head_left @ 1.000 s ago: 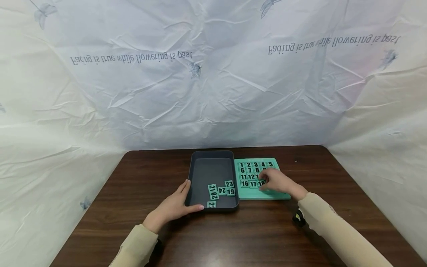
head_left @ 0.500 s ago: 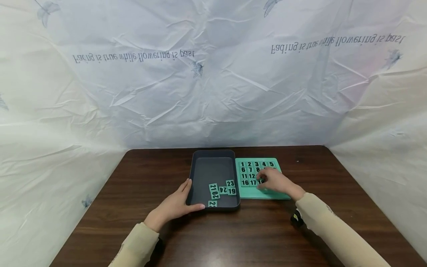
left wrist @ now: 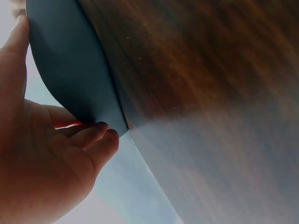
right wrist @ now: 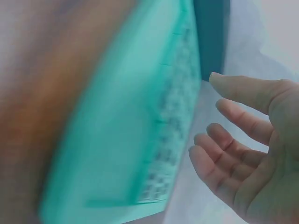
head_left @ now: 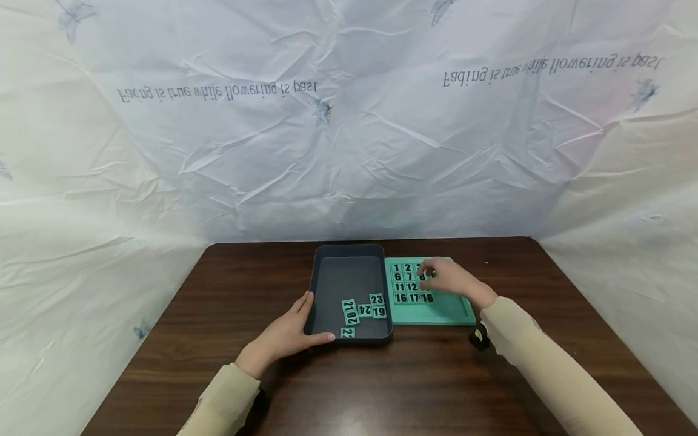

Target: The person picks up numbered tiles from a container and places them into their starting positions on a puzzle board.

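A dark grey tray [head_left: 349, 275] lies on the table with several loose green number tiles [head_left: 362, 310] in its near end. My left hand [head_left: 289, 336] grips the tray's near left corner, thumb along the front wall and fingers against the left side; the left wrist view shows the fingers [left wrist: 100, 137] curled against the tray wall [left wrist: 70, 60]. Right of the tray sits a green number board [head_left: 442, 309] with tiles 1 to 18 in rows. My right hand [head_left: 447, 278] hovers over its far right part, covering some tiles. Its fingers [right wrist: 233, 135] are relaxed and hold nothing beside the board [right wrist: 121, 140].
The dark wooden table [head_left: 218, 315] is hemmed in by crumpled white sheeting on three sides. A small black object [head_left: 480, 339] sits under my right sleeve by the board's near right corner. The board's nearest row has no tiles.
My right hand has moved from the tile 18 area toward the board's far right, so tile 18 now shows in full. The left hand and tray have not moved.
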